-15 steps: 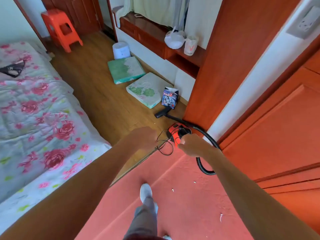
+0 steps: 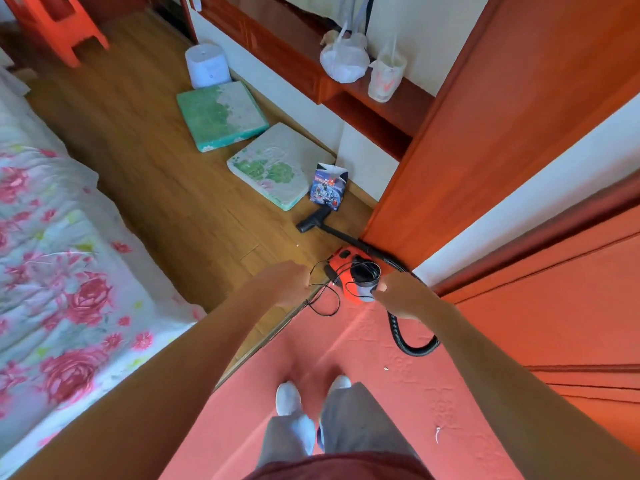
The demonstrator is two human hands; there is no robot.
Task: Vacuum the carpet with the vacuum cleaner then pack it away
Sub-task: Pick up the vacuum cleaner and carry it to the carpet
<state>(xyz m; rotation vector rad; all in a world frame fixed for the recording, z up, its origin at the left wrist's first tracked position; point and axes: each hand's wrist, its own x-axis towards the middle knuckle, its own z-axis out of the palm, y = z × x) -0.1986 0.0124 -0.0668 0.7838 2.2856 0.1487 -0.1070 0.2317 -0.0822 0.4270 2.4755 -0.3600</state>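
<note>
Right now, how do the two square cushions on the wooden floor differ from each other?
The far cushion is mostly green with a pale patch; the near cushion is mostly pale with green patches. The far cushion lies by the white round container; the near cushion lies by the blue packet. Both are square and lie flat on the wooden floor.

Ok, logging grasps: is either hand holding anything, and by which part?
Right hand holds nothing; left hand is by the cord, a grip cannot be told.

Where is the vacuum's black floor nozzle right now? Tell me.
In the head view, the floor nozzle lies on the wooden floor near the frame's centre, just below the blue printed box and beyond the red vacuum cleaner.
</note>
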